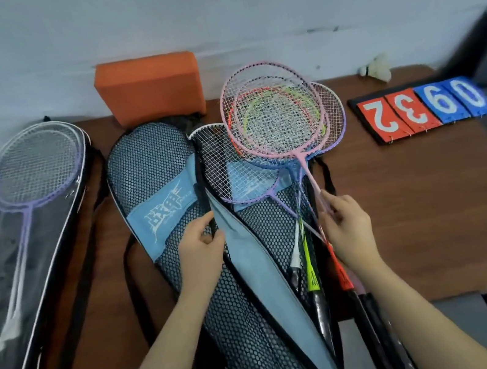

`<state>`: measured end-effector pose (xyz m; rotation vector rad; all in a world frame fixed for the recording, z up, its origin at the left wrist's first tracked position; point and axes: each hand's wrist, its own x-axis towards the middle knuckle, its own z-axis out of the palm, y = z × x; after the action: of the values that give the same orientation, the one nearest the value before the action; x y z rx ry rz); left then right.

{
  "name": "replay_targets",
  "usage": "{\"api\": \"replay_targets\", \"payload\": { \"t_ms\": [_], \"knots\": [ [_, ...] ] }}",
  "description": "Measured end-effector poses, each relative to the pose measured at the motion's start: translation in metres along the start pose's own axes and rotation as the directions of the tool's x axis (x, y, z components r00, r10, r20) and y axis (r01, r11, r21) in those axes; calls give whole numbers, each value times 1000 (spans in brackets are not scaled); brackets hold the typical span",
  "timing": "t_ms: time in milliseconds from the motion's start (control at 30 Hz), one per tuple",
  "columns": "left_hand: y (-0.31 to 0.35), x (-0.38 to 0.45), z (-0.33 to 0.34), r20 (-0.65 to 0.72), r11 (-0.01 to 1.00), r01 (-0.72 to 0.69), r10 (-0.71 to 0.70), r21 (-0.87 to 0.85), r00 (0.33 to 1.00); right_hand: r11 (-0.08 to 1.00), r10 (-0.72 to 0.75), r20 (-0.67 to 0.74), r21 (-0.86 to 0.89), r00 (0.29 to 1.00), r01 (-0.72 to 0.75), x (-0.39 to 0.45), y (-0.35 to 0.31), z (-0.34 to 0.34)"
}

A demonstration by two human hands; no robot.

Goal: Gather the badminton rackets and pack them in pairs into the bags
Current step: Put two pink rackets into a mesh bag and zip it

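Note:
A mesh bag with blue trim [150, 174] lies in the middle of the brown table [416, 203]. My left hand [200, 249] pinches its black zipper edge and holds the flap apart. A white and purple racket [232, 166] lies half inside the opening. My right hand [344, 225] grips the shaft of a pink racket [271, 108], lifted above a pile of several rackets, among them a yellow-green racket [307, 257] and an orange racket [339, 265]. At the left a clear-fronted black bag [21, 253] holds purple and white rackets.
An orange foam block [148, 87] leans on the wall behind the bags. A flip scoreboard [423, 109] with red and blue number cards lies at the right. A white shuttlecock [377, 68] sits at the back right. Racket handles overhang the table's front edge.

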<state>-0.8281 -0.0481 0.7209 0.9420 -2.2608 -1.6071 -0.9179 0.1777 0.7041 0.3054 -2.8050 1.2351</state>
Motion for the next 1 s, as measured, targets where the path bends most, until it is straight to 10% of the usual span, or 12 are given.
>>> {"api": "replay_targets", "payload": {
  "t_ms": [567, 1000],
  "knots": [
    [38, 18, 37, -98, 985, 26, -43, -169, 994, 993, -114, 242, 67, 964, 101, -63, 33, -49],
    [51, 2, 49, 51, 975, -187, 182, 122, 982, 988, -84, 426, 155, 901, 19, -49, 37, -73]
  ]
}}
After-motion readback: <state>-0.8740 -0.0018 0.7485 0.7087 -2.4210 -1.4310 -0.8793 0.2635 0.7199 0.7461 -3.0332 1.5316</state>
